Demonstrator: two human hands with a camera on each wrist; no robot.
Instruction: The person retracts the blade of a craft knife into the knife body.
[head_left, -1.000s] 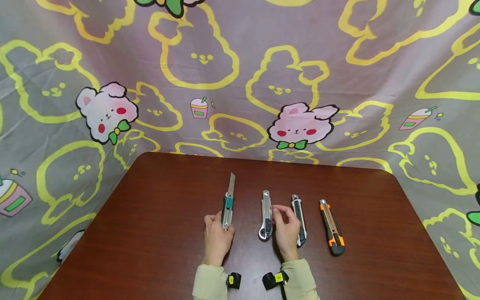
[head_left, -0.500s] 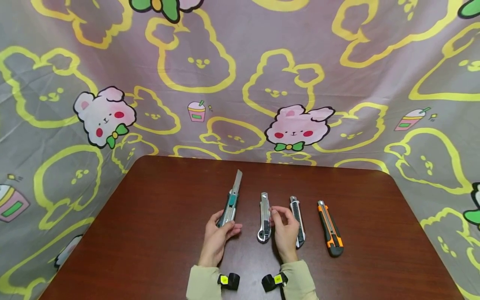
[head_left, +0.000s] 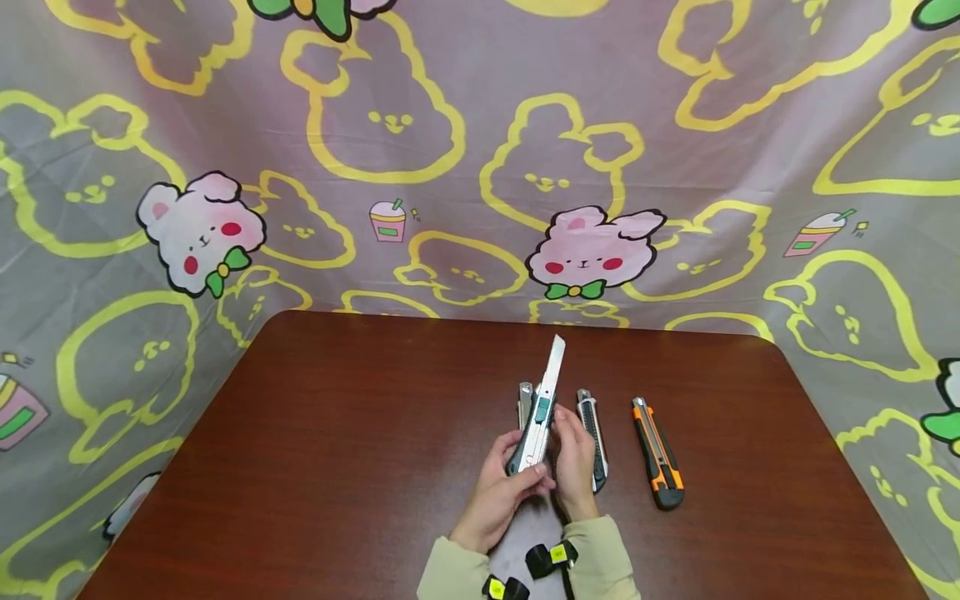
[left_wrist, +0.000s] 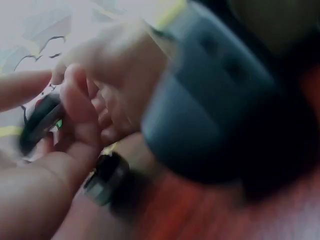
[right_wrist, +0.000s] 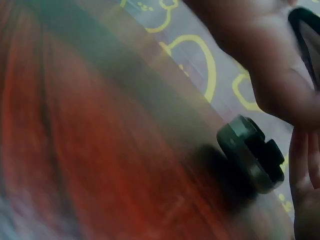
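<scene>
My left hand (head_left: 495, 492) holds a utility knife (head_left: 542, 417) with a silver body, teal slider and long bare blade. The blade points away and slightly right. Its thumb lies on the butt end. My right hand (head_left: 576, 454) is close against the knife's right side, fingers loosely bent, fingertips right at its edge. Behind the held knife, a silver utility knife (head_left: 524, 398) on the table is mostly hidden. A grey-and-black utility knife (head_left: 592, 429) lies just right of my right hand. The left wrist view is blurred; the held knife (left_wrist: 40, 125) shows there between the fingers.
An orange-and-black utility knife (head_left: 658, 454) lies farther right on the brown table (head_left: 337, 467). A patterned cloth (head_left: 450, 125) hangs around its back and sides. A black wrist camera (head_left: 551, 556) sits on my right wrist, another (head_left: 506, 588) on my left.
My left hand has raised the teal-slider knife from the left side and carried it right, up to my right hand, over the silver knife. The right hand has hardly moved.
</scene>
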